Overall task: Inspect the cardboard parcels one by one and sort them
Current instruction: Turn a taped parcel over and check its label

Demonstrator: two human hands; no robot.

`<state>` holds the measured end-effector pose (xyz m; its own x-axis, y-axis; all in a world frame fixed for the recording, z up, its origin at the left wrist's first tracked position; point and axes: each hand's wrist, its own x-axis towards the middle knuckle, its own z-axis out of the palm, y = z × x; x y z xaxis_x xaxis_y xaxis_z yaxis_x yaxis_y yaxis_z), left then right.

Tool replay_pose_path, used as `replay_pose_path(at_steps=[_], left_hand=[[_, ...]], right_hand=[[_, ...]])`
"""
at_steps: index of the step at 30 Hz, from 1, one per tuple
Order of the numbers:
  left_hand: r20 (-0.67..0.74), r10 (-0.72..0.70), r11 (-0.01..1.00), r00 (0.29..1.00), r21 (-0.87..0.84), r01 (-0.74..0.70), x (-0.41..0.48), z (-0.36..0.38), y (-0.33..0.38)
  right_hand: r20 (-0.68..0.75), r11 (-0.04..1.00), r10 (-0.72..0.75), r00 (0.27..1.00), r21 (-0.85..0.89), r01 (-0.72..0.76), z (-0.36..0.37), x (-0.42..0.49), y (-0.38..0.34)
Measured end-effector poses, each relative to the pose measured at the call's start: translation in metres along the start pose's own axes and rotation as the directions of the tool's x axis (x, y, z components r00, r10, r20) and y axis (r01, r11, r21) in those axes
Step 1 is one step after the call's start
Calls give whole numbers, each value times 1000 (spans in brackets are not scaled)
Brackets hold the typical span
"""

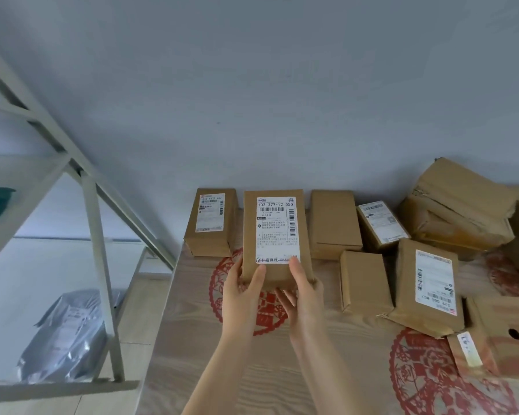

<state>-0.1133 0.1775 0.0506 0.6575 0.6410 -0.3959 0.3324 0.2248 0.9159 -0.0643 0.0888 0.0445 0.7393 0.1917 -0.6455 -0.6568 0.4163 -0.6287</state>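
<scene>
A brown cardboard parcel [274, 235] with a white shipping label facing me is held up over the table, label upright. My left hand [244, 290] grips its lower left corner, thumb on the front. My right hand [301, 290] grips the lower right corner, thumb on the label, fingers underneath. Behind it to the left a labelled parcel [212, 223] stands against the wall. To the right lie a plain parcel [333, 224], a small labelled one [381, 224], another plain one [364, 281] and a larger labelled one [429, 287].
The wooden table [192, 339] carries red paper-cut patterns. Large boxes [459, 205] pile up at the far right, and a box with a round hole [504, 333] sits at the right edge. A grey metal shelf [96, 223] at left holds a silver plastic bag [69, 333].
</scene>
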Motion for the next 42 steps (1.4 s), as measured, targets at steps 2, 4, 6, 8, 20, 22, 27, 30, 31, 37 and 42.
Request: replay_pose_path(at_steps=[2, 4, 6, 8, 20, 22, 27, 30, 31, 37, 42], left_hand=[[18, 2, 997, 1000, 77, -4, 22, -11, 0], [41, 35, 982, 999, 184, -42, 42, -21, 4], [55, 70, 952, 996, 296, -83, 64, -30, 7], [68, 115, 909, 991, 395, -133, 87, -35, 10], [72, 162, 758, 984, 629, -171, 172, -25, 6], [63, 212, 756, 975, 622, -204, 176, -20, 1], [15, 220, 697, 975, 697, -168, 195, -27, -12], [-29, 124, 624, 992, 780, -55, 204, -36, -20], [-34, 98, 599, 995, 800, -32, 207, -37, -23], [-4, 89, 430, 996, 902, -35, 220, -42, -38], [19, 124, 378, 992, 924, -65, 221, -44, -47]], right_hand=[[-34, 1000, 12, 999, -7, -12, 18, 11, 7], [-65, 1000, 11, 998, 1, -11, 34, 22, 11], [-76, 1000, -1, 997, 12, 2, 48, 34, 11], [-82, 1000, -18, 996, 5, 19, 61, 48, 10], [-188, 999, 37, 981, -20, -41, 76, 135, 23], [-182, 998, 52, 982, -26, -57, 72, 146, 28], [-179, 996, 75, 981, -25, -81, 71, 172, 39], [-170, 996, 87, 982, -12, -90, 67, 182, 45], [-162, 995, 94, 982, -23, -99, 67, 184, 47], [-137, 979, 137, 981, -131, -155, 57, 196, 56], [-125, 941, 115, 985, -304, -149, 56, 198, 57]])
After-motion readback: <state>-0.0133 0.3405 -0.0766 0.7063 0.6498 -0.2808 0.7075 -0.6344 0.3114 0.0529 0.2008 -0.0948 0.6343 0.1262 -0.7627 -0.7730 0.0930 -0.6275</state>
